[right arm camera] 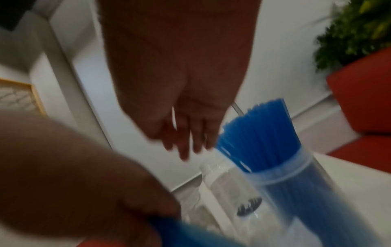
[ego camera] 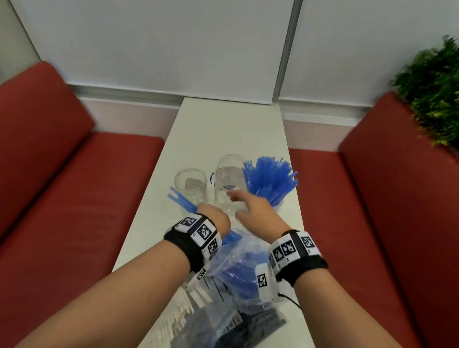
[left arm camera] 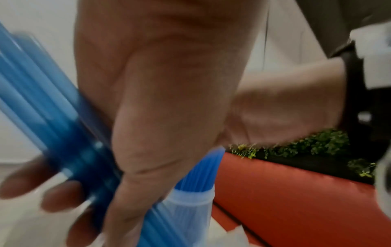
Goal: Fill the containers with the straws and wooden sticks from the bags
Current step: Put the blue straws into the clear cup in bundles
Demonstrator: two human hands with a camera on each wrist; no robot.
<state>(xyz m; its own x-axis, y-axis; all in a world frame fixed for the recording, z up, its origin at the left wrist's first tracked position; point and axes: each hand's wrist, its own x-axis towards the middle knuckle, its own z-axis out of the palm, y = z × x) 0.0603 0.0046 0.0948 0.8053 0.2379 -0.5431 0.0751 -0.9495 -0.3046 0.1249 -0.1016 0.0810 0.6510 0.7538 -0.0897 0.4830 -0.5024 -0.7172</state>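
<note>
Three clear glass jars are standing on the white surface [ego camera: 211,124] in the head view: an empty left one [ego camera: 191,188], an empty middle one [ego camera: 228,184], and a right one [ego camera: 279,204] crammed with blue straws [ego camera: 269,179]. Left hand [ego camera: 213,220] is gripping a bundle of blue plastic straws [ego camera: 181,200], long axis pointing away toward the left jar; right hand [ego camera: 250,207], fingers spread and released, is reaching to the middle jar, the nearer one. Clear zip bags [ego camera: 233,270] are lying nearest.

From the left wrist, curled fingers [left arm camera: 61,192] are clamping the bundle [left arm camera: 52,115].

From the right wrist, loose fingers [right arm camera: 184,142] are hovering over the empty jar [right arm camera: 230,187].
</note>
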